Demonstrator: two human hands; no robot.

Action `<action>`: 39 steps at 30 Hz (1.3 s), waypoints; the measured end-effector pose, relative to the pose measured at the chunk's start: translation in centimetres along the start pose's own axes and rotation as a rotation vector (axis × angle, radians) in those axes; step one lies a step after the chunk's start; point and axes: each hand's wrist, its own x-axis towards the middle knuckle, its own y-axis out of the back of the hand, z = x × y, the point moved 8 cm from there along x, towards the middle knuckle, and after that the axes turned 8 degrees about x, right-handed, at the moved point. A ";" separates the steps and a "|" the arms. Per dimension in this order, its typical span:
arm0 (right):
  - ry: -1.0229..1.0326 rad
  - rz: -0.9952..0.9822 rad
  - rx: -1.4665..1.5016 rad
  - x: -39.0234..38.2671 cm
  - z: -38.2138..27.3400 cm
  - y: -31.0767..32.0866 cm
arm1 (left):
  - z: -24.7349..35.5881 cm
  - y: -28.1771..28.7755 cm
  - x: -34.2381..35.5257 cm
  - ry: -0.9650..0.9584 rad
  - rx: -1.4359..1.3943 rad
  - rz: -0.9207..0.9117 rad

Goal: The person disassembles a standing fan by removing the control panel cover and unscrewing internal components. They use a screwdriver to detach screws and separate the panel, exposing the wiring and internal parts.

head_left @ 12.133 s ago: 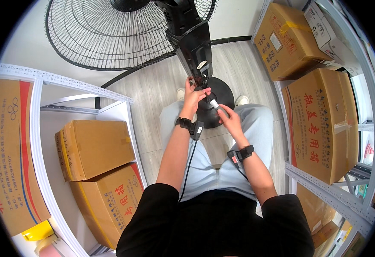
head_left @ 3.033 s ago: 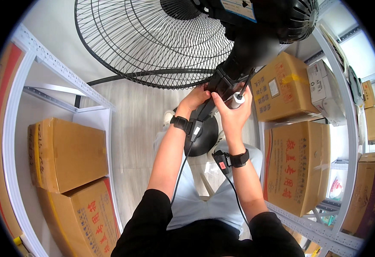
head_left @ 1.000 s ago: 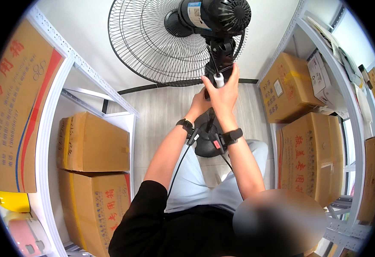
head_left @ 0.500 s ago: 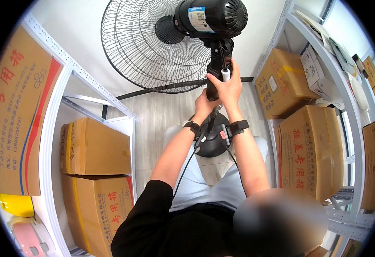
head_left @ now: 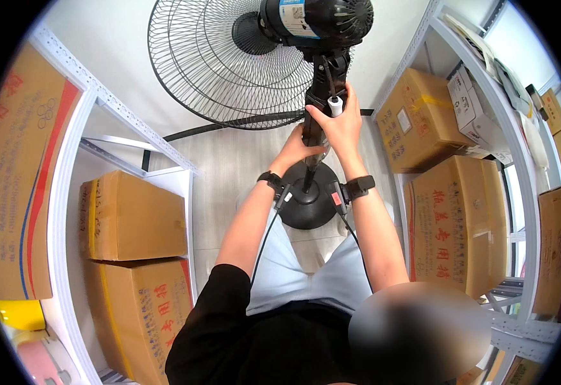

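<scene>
Around the fan column; fingers half-curled

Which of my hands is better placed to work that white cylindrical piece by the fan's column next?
Probably your right hand: the white cylindrical piece sits between its thumb and fingers. Your left hand is lower, its grip around the fan's black column.

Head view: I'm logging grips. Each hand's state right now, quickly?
Left hand: closed around the black fan column.
Right hand: partly curled, holding a white cylindrical piece.
</scene>
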 end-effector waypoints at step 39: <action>-0.069 -0.035 0.061 -0.3 0.9 -0.9 | -4.3 1.0 4.2 -0.040 -0.608 -0.301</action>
